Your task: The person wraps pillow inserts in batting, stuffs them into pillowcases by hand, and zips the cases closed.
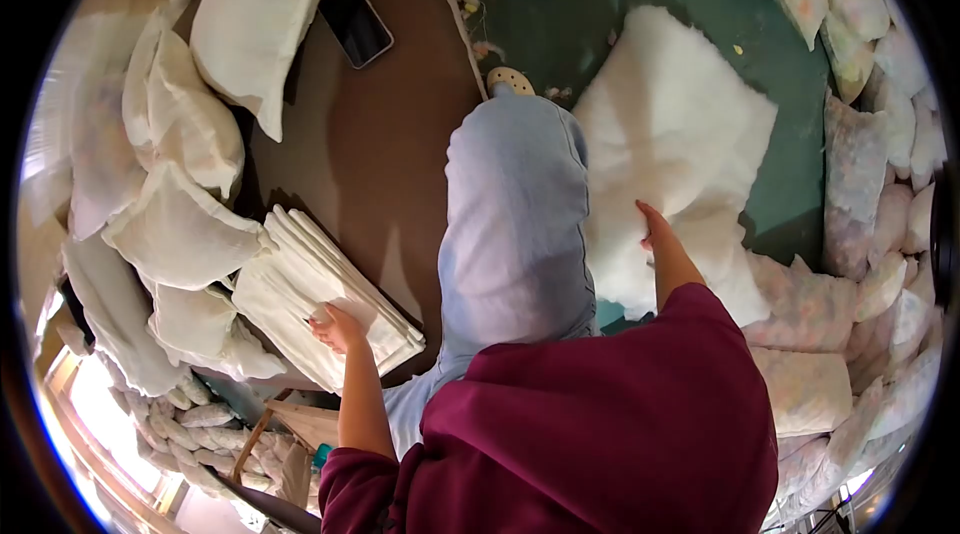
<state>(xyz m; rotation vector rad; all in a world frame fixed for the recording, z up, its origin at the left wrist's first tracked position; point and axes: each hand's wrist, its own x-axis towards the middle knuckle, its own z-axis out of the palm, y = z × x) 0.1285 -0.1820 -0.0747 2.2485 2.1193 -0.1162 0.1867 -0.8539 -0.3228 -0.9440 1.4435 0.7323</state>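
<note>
My left hand point(338, 328) rests on a stack of folded white fabric covers point(300, 284), its fingers curled at the cloth; whether it pinches a layer is hard to tell. On the right, my right hand point(650, 224) is at a large sheet of fluffy white batting point(680, 114), fingers closed at its surface near the lower left part. The batting lies spread over the green floor, beside my knee. My knee and leg in light blue trousers point(515, 224) stand between the two hands.
White stuffed pillows point(262, 19) pile up at the left. A dark phone point(356, 23) lies on the brown surface point(390, 114). Filled cushions point(800, 299) are heaped along the right side. A wooden stool point(305, 422) stands at the lower left.
</note>
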